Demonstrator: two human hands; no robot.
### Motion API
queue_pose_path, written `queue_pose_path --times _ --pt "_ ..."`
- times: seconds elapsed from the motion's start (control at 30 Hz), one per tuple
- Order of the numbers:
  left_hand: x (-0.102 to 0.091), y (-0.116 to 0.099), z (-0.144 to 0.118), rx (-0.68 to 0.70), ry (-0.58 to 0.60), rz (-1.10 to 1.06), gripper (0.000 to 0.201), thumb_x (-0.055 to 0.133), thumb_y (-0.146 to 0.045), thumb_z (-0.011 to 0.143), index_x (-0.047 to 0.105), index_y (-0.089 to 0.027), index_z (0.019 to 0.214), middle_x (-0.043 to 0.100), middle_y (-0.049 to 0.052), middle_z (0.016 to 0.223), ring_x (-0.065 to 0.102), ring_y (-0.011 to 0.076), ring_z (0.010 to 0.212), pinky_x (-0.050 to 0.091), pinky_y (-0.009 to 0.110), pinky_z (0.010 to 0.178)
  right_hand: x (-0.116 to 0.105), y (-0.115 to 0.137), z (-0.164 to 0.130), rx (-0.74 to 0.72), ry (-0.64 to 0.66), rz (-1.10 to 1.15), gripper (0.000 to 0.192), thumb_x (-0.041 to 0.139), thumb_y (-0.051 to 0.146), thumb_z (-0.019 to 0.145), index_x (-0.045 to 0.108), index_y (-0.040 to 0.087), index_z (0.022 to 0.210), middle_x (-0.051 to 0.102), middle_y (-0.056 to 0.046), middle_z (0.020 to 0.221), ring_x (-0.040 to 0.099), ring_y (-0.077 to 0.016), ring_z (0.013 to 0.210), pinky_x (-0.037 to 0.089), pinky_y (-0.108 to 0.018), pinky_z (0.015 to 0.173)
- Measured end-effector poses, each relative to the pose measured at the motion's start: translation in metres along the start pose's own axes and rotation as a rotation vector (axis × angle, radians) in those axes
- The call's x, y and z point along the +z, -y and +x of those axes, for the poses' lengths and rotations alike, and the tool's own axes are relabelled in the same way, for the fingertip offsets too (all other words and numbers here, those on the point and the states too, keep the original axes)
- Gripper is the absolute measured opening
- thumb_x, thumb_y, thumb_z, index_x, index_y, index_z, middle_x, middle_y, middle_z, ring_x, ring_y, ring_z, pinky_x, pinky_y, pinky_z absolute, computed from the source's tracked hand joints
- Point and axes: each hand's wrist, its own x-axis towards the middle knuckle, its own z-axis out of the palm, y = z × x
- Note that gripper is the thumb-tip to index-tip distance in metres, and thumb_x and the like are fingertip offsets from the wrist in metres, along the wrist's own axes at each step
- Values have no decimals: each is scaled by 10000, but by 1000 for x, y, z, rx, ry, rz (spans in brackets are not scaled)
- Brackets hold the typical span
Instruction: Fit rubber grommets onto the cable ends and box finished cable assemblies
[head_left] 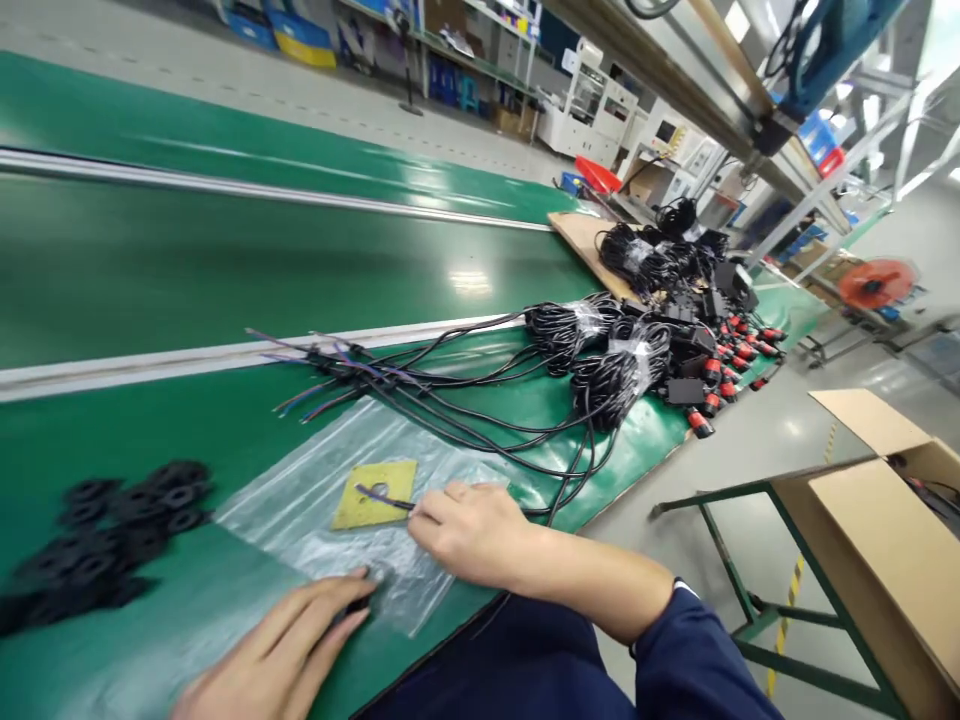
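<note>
Green bench [187, 430]; black cables [480, 390] crowd right hand [469, 530].

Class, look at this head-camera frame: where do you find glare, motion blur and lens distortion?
Head view: overhead lights glare on the green conveyor belt and clear plastic bag; the black rings and left hand are blurred, while the right hand near the yellow card is sharper; the wide lens tilts and bends the belt rails.

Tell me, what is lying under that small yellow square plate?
The yellow plate lies on a clear plastic bag, spread over the green bench. The right hand holds a wire tip across its hole. Anything beneath the plate itself is covered.
</note>
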Motion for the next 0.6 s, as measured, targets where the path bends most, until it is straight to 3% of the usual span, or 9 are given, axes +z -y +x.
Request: queue_pose_path --times 0.07,0.17,0.23,0.3,0.43,0.6 --pt "-9 -14 4 -91 -21 -86 295 543 -500 988 744 -301 1071 780 -12 1026 765 177 879 602 221 822 -3 0 -3 17 -131 37 148 525 211 1008 667 204 968 647 -14 828 616 -162 744 468 -271 544" --pt "-25 -34 14 -456 -137 -369 265 672 -484 924 733 -243 1016 776 26 965 766 186 875 606 237 817 -17 -2 -8 104 -311 246 172 533 199 1015 690 176 1082 651 -25 769 628 -144 686 498 -249 571" --pt "-32 -41 20 -699 -250 -649 334 723 -514 882 713 -206 1010 766 37 910 773 186 833 610 228 755 -29 -5 -11 165 -361 523 158 580 197 999 691 187 1111 693 -30 844 668 -127 738 543 -231 652" --pt "-34 -44 25 -835 -356 -915 416 789 -547 814 705 -185 1003 750 31 881 772 173 793 606 217 738 -40 -8 -15 193 -354 691 173 620 174 973 696 212 1123 715 -22 894 687 -119 772 555 -222 684" --pt "-33 -49 32 -883 -430 -1248 441 897 -482 714 713 -169 964 724 7 812 749 126 738 584 183 735 -52 -8 -23 166 -298 766 225 649 143 944 704 235 1142 700 1 864 670 -100 736 539 -205 657" --pt "-33 -55 37 -844 -439 -1399 387 925 -404 699 732 -165 935 699 -13 817 739 103 713 589 182 744 -54 -6 -25 129 -295 763 227 655 138 938 707 227 1141 696 -2 853 671 -103 734 539 -206 661"
